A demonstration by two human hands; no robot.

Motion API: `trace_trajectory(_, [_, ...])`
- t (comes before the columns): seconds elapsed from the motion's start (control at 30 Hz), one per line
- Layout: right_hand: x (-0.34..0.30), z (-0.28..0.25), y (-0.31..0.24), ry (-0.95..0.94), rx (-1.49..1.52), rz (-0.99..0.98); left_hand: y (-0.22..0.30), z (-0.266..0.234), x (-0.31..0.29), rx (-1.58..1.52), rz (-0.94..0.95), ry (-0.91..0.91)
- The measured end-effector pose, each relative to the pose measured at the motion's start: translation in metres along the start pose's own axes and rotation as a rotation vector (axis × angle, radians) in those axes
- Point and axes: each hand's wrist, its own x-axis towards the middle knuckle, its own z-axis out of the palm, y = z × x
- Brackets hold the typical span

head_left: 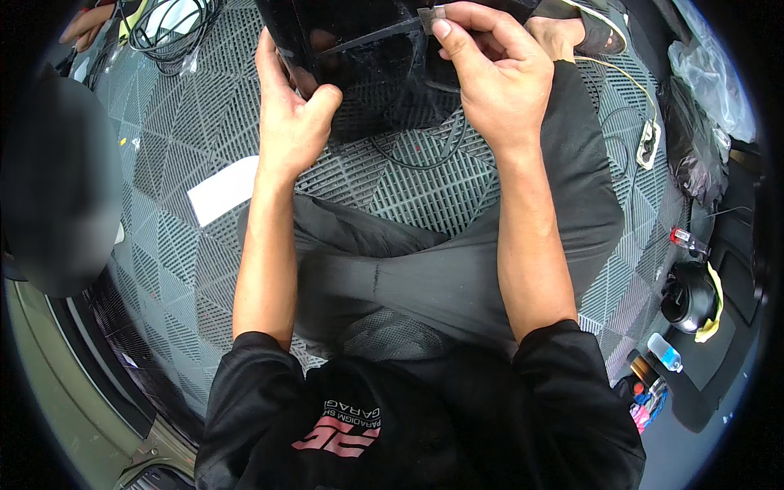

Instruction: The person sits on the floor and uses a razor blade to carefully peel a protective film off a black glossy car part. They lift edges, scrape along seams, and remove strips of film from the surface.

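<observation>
A glossy black panel or box (380, 102) with scuffed, streaked faces stands in front of me, its far part cut off by the upper edge. My left hand (292, 122) grips its left side, thumb on the near face and fingers wrapped behind. Between thumb and forefinger, my right hand (502, 77) pinches a small flat metal blade (428, 20) against or just over the panel's upper right area; contact is unclear. A thin black cable (425, 166) loops out below the panel.
Slatted grey floor tiles (171, 269) lie under my crossed legs. White paper (222, 193) is left of my forearm, coiled black cables (175, 37) far left. At right are a white power strip (648, 145), plastic bags (710, 90), a red-handled screwdriver (688, 240) and a bottle (665, 353).
</observation>
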Motion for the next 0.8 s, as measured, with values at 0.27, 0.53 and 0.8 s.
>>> trace_trajectory(0.27, [-0.001,0.004,-0.001,0.039,-0.052,-0.047,-0.002,0.002,-0.002,0.095,0.028,0.03])
trace_trajectory(0.53, [0.0,0.006,0.005,0.029,0.011,-0.077,0.004,0.002,-0.002,0.194,-0.005,0.012])
trace_trajectory(0.8, [0.005,0.003,0.001,0.006,-0.093,-0.15,0.002,-0.001,-0.003,0.181,-0.025,-0.005])
